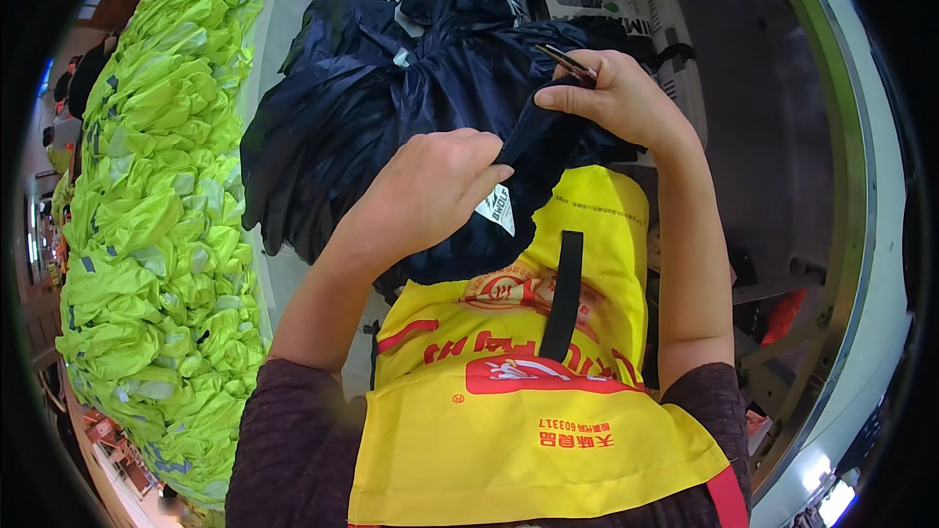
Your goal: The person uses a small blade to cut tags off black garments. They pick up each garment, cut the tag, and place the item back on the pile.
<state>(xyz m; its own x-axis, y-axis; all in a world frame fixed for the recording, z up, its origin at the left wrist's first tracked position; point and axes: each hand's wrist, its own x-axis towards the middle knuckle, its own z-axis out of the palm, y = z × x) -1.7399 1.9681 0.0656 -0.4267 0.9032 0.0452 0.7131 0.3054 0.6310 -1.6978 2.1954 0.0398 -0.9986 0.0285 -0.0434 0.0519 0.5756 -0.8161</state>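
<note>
Thumb against fingers, a worker's left hand point(430, 191) pinches a dark navy garment point(538, 137) beside its white label point(501, 212), while the right hand point(621, 98), also closed, grips the edge farther up and carries slim pointed snips point(567, 63). The garment stretches between the hands, its lower part resting over a yellow apron point(548, 420). Good handling here likely means keeping that edge evenly taut, the label flat and the snips' points turned away from cloth and fingers. Bunched navy fabric point(342, 127) crowds the space just beyond, and could snag or drag; where it parts from the held piece, I cannot tell. Behind stands a pale basket point(675, 5); lime-yellow garments point(161, 235) heap at left.
</note>
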